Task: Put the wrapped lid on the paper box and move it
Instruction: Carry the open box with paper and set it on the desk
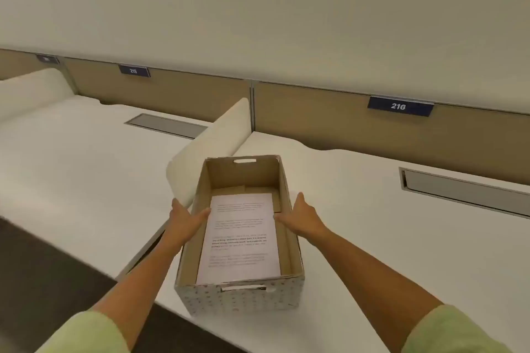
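Note:
An open paper box point(241, 299) stands on the white desk point(358, 223) near its front edge. Its outside is covered in dotted wrapping paper and its inside is brown cardboard, with a handle slot at each end. A stack of printed sheets point(239, 238) lies in the bottom. My left hand point(187, 219) grips the box's left wall, thumb over the rim. My right hand point(301, 216) grips the right wall the same way. No lid is in view.
A white padded divider point(212, 146) stands just left of the box and splits desk 215 from desk 216. Grey cable hatches point(166, 125) point(464, 192) are set into each desk. Tan back panels carry number plates point(400, 106). Dark floor lies at lower left.

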### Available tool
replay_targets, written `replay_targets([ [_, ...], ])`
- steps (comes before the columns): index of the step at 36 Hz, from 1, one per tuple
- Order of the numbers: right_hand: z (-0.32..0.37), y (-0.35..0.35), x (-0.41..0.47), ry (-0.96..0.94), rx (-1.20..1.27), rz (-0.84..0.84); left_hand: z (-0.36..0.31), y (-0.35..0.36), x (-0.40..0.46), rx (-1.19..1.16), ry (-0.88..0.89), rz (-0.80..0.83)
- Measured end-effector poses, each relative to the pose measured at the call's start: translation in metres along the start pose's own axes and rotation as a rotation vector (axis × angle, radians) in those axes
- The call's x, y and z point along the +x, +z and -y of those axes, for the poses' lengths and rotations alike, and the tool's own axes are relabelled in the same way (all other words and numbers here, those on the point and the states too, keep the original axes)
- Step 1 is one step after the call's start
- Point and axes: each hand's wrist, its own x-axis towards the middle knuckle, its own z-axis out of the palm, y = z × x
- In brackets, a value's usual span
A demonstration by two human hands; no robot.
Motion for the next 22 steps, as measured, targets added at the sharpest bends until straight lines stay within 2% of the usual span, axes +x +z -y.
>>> replay_targets([
  [6,-0.005,0.019,-0.014,0.032,-0.107,-0.015,0.011,-0.001,0.0,-0.105,-0.085,0.147],
  [12,-0.015,0.026,-0.023,0.036,-0.149,-0.042,0.01,-0.004,-0.004,-0.068,0.065,0.243],
  [22,-0.016,0.012,-0.045,0.024,-0.081,-0.127,-0.004,0.001,-0.005,-0.027,0.127,0.221],
])
